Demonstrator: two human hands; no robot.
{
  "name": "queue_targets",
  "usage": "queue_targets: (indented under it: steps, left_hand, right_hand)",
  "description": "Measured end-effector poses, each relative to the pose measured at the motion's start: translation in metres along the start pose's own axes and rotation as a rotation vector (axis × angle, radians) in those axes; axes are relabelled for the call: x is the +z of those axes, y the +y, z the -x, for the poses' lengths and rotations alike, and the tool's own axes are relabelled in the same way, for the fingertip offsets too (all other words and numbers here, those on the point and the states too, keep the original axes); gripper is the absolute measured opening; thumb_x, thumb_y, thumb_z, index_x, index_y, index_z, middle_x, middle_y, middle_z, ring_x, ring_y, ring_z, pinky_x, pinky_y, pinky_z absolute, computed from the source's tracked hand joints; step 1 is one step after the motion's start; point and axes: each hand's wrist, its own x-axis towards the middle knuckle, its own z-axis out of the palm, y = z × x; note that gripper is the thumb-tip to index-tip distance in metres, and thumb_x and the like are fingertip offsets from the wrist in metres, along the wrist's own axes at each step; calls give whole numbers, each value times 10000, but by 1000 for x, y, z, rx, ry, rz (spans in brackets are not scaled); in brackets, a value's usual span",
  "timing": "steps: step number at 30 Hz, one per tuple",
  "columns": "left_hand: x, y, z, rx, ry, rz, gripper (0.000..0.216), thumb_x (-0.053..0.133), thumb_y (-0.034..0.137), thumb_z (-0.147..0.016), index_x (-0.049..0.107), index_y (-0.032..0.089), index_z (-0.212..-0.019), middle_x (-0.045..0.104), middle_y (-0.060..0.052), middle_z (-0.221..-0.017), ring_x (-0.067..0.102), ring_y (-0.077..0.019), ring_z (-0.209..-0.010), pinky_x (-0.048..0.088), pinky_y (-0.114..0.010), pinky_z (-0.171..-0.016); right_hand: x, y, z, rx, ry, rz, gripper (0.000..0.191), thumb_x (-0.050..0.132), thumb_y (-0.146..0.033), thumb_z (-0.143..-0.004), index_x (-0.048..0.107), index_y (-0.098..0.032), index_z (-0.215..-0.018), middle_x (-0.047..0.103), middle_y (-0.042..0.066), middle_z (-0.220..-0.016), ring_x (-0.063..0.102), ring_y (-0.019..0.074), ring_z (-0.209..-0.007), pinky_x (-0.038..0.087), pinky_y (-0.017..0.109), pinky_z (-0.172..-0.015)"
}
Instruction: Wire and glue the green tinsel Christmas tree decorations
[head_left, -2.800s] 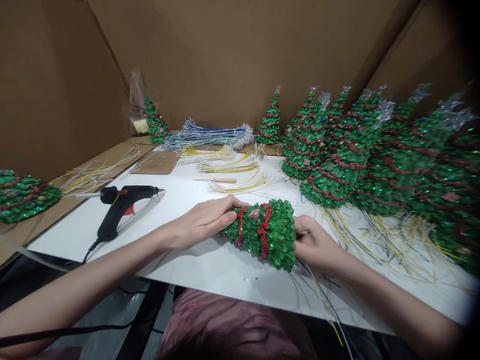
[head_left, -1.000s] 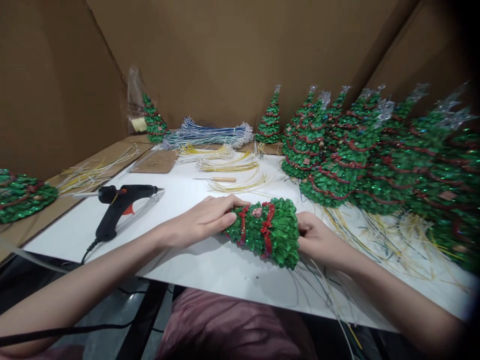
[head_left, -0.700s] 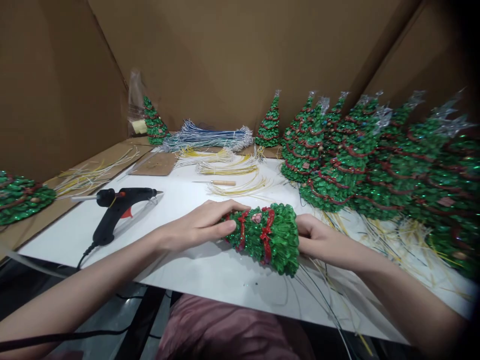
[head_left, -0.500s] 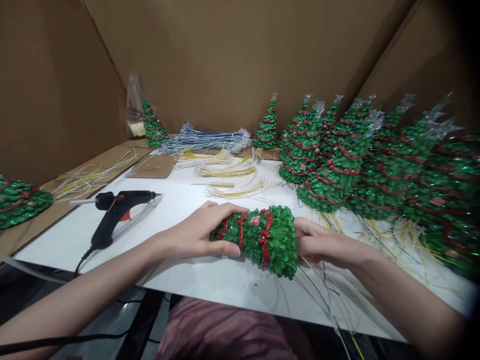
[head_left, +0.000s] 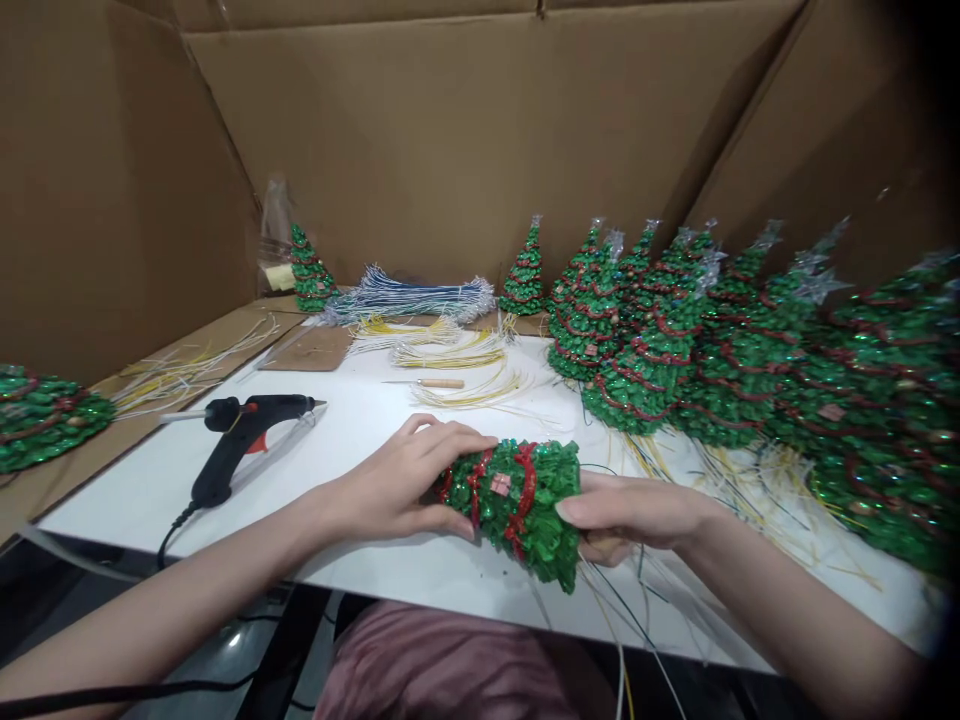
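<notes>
A small green Christmas tree figure (head_left: 517, 510) with red garlands lies on its side over the white tabletop, its wide base to the right. My left hand (head_left: 409, 480) is wrapped round its narrow top end, thumb on the near side. At the base, my right hand (head_left: 622, 515) grips the rim with the thumb on the outside; its other fingers are partly hidden behind and inside the base. Thin wires (head_left: 619, 620) in white, yellow and dark green trail from beneath my right hand over the table's front edge.
A black glue gun (head_left: 244, 440) lies at left. An awl (head_left: 424, 383) and bundles of yellow and white wires (head_left: 450, 350) lie mid-table, with blue and white wires (head_left: 412, 297) behind. Several larger trees (head_left: 645, 370) stand at right; cardboard walls (head_left: 450, 130) surround the table.
My right hand has shifted, and its thumb now rests on the outside of the tree's base. The tree has turned slightly. The camera view has tilted upward a little.
</notes>
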Motion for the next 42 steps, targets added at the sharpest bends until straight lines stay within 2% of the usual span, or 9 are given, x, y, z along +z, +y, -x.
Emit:
queue_targets:
  steps: [3, 9, 15, 19, 25, 29, 33, 37, 42]
  left_hand:
    - [-1, 3, 1, -18, 9, -28, 677, 622, 488, -777, 339, 208, -1324, 501, -116, -1299, 455, -260, -1185, 320, -399, -989]
    - [-7, 12, 12, -57, 58, -33, 664, 638, 424, -787, 343, 203, -1339, 413, -119, -1377, 365, -253, -1268, 312, -406, -1038]
    - [-8, 17, 48, -103, 243, 251, 327, 561, 149, -842, 453, 213, -1144, 543, -74, -1235, 478, -186, -1146, 405, -356, -967]
    - [-7, 20, 63, -96, 183, 247, 310, 532, 98, -839, 457, 211, -1118, 558, -55, -1258, 447, -182, -1152, 396, -353, -969]
    - [-6, 23, 68, -85, 92, 138, 299, 528, 104, -840, 451, 208, -1109, 510, -55, -1323, 385, -186, -1196, 371, -345, -987]
    - [-6, 23, 68, -66, 32, 17, 285, 505, 122, -850, 453, 203, -1119, 491, -74, -1337, 372, -203, -1217, 356, -356, -973]
    - [-7, 23, 67, -30, -21, -136, 264, 479, 147, -865, 470, 201, -1123, 452, -76, -1389, 388, -229, -1222, 313, -387, -962]
    - [-9, 20, 67, 3, -75, -228, 274, 479, 169, -871, 479, 218, -1141, 444, -45, -1406, 407, -226, -1206, 278, -380, -949]
    - [-12, 17, 67, 13, -83, -206, 276, 482, 197, -872, 475, 225, -1146, 438, -51, -1410, 420, -233, -1154, 291, -378, -920]
  right_hand:
    - [4, -5, 0, 32, 10, 47, 457, 665, -560, -674, 420, -176, -713, 274, -132, -406, 187, 20, -350, 99, 166, -318]
    - [3, -5, -1, 73, 53, 92, 511, 642, -635, -645, 398, -187, -694, 272, -137, -375, 164, 14, -326, 103, 158, -294]
    - [4, -8, -2, 104, 67, 92, 534, 660, -653, -599, 393, -197, -674, 252, -147, -337, 159, 14, -289, 114, 147, -266]
    - [4, -9, -3, 116, 67, 88, 545, 669, -655, -584, 379, -195, -625, 253, -143, -337, 164, 8, -286, 127, 135, -263]
    - [3, -11, -4, 147, 53, 85, 561, 670, -676, -557, 395, -192, -628, 276, -140, -335, 170, 8, -283, 137, 130, -258]
    - [1, -11, -6, 171, 39, 74, 570, 659, -680, -573, 367, -190, -577, 270, -134, -332, 163, 3, -282, 135, 127, -259]
    - [-3, -10, -8, 146, -38, 50, 572, 650, -672, -598, 367, -180, -529, 237, -136, -326, 130, -3, -277, 116, 128, -256]
    - [-7, -7, -11, 123, -131, 19, 668, 576, -685, -671, 204, -193, -414, 179, -120, -318, 112, -8, -286, 95, 144, -262]
    - [-14, -6, -14, 113, -178, 18, 669, 541, -681, -708, 184, -197, -417, 179, -118, -324, 111, -3, -288, 101, 147, -261]
